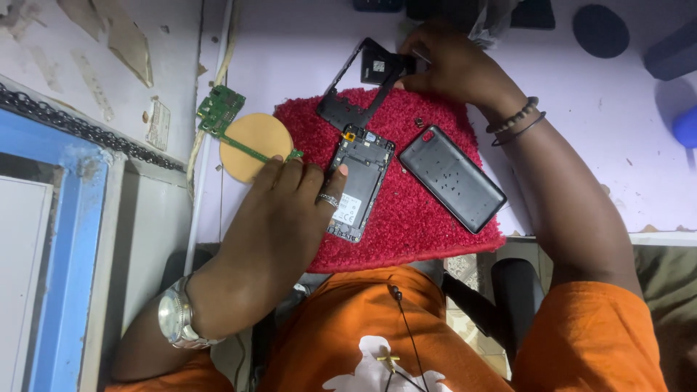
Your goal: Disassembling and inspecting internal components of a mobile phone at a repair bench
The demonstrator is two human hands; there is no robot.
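Left hand [287,210] lies flat, palm down, fingers loosely spread and gripping nothing; fingertips press the left edge of the opened phone body [358,183], which sits on the red mat [414,218]. Just past the left fingertips: green circuit board [231,120] lying across a tan round disc [254,145], both off the mat on the table [290,51]. Right hand [454,69] is closed on a small black part [377,69], pinched at the far end of the black mid frame [348,94]; frame runs from that grip back toward the phone body and looks to touch its top end. Below the right wrist: grey back cover [451,178] lying on the mat, apart from the phone body. Tiny dark piece [420,121] on the mat between grip and cover, too small to tell what
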